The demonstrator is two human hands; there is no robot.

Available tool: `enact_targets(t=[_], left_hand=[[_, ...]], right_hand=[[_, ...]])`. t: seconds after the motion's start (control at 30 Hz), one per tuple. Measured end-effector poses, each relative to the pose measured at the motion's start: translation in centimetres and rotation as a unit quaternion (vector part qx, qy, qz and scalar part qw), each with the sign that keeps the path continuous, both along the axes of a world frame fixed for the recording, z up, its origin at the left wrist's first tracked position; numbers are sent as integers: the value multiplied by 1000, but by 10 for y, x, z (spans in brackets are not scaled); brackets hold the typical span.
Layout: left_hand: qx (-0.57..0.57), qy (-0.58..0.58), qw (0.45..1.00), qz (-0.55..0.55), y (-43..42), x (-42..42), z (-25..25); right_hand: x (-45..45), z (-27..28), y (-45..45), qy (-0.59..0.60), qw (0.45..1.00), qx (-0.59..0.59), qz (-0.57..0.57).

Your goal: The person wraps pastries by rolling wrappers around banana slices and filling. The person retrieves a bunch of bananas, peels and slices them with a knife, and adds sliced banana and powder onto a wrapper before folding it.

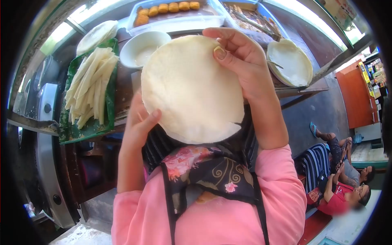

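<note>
A thin, round, pale dough wrapper (192,90) is stretched in front of my chest, with a small torn flap at its lower right edge. My right hand (241,57) pinches its upper right rim between thumb and fingers. At the lower left rim, my left hand (141,118) grips the wrapper with the thumb on top; its other fingers are partly hidden behind it. Just beyond the wrapper stands a white bowl (136,51), partly covered by it. To the left, several pale uncooked rolls (92,81) are piled on a green tray (85,132).
More round wrappers (98,36) lie behind the rolls. A plastic container (179,23) holds browned rolls; another (281,28) holds filling and tongs (255,24). A plate (292,65) with pale wrappers is at right. A metal stove (51,151) stands left; two people (343,183) sit at right.
</note>
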State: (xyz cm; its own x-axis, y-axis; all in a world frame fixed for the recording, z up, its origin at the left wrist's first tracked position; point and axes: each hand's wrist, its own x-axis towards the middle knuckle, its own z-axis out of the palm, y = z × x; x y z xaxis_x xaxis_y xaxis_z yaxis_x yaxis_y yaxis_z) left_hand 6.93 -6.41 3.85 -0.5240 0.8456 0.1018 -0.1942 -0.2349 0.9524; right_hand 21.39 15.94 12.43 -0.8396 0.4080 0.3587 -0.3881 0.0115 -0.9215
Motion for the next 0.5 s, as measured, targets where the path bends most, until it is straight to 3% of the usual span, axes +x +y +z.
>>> enact_targets(t=[0.03, 0.07, 0.1, 0.17, 0.27, 0.37, 0.5], left_hand=[[18, -120, 992, -11, -8, 2, -15], [6, -153, 988, -30, -17, -1, -31], [-20, -157, 987, -24, -19, 1, -32], [-53, -149, 987, 3, -17, 8, -36], [-62, -127, 989, 50, -13, 12, -53], [-54, -126, 989, 61, -13, 12, -60], [-30, -108, 992, 59, -10, 17, -57]], right_hand=[[-10, -12, 4, -18, 997, 54, -57], [-18, -27, 7, -38, 972, 180, -143], [-26, -38, 7, -57, 924, 301, -227], [-32, -55, 1, -58, 766, 516, -379], [-20, -60, -32, -123, 917, 336, -179], [-16, -78, -58, -170, 944, 273, -74], [-14, -85, -70, -160, 942, 291, -50]])
